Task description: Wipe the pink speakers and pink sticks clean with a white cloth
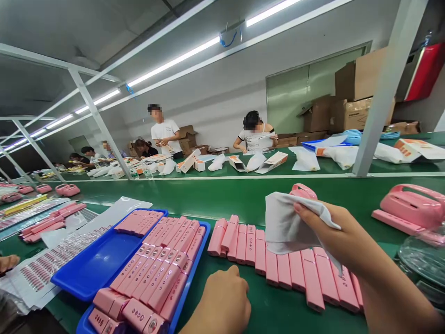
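My right hand (332, 227) pinches a white cloth (287, 225) and holds it up over a slanting row of pink bar-shaped devices (260, 253) on the green table. The cloth hangs in front of part of that row. At the bottom centre my left hand (222, 301) is closed, knuckles up, between the row and a blue tray (200, 260). Whatever its curled fingers hold, if anything, is hidden. Layers of similar pink devices (153, 273) with small dark marks fill that tray.
A second blue tray (100, 260) holds a few pink pieces at its far end. Printed sheets (69, 253) lie left, near another person's hand (9, 263). Pink handled cases (412, 206) and a clear container (424, 260) stand right. A white post (385, 93) rises beyond; people work opposite.
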Demonstrator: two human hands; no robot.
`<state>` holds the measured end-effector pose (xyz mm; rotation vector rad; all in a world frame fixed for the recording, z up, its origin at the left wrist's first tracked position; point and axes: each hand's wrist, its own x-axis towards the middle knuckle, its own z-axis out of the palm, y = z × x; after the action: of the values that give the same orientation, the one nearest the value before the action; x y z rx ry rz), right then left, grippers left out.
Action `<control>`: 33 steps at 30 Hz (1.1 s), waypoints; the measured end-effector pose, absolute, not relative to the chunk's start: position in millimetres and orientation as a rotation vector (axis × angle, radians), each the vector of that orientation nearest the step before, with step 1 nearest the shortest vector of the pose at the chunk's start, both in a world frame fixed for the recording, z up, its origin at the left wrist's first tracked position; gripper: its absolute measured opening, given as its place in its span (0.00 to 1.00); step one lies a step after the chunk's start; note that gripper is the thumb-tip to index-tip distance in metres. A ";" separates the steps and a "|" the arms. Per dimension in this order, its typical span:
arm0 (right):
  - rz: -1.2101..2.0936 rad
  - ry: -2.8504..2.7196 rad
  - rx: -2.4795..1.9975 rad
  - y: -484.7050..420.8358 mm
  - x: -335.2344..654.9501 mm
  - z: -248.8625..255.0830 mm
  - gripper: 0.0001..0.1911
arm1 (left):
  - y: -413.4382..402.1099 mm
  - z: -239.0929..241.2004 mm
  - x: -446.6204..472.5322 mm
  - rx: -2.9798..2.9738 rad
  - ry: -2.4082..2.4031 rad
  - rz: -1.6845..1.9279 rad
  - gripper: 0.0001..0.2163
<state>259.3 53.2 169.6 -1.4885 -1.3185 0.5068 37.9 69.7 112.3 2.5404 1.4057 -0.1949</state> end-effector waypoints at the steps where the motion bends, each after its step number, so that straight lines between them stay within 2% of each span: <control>1: 0.495 -1.311 -1.494 53.3 258.6 169.5 0.23 | 68.1 113.5 42.8 2.550 1.404 -0.229 0.15; 7: 0.447 -1.344 -1.525 56.4 253.8 169.2 0.24 | 71.2 122.1 68.0 2.538 1.377 -0.345 0.13; 19: 0.482 -1.443 -1.541 62.5 244.0 164.5 0.23 | 105.0 116.4 39.4 2.409 1.416 -0.108 0.18; 25: 0.443 -1.456 -1.502 60.4 245.6 167.5 0.23 | 89.2 115.0 13.4 2.435 1.411 -0.050 0.21; 29: 0.413 -1.434 -1.479 59.2 246.4 168.5 0.21 | 58.0 106.4 13.4 2.508 1.435 -0.145 0.21; 33: 0.409 -1.420 -1.461 56.1 247.4 168.6 0.19 | 39.9 98.2 30.4 2.505 1.410 -0.321 0.27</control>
<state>247.4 56.1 168.6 -1.4607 -1.4196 0.4089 30.4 39.9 98.2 2.5047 1.4101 -0.3207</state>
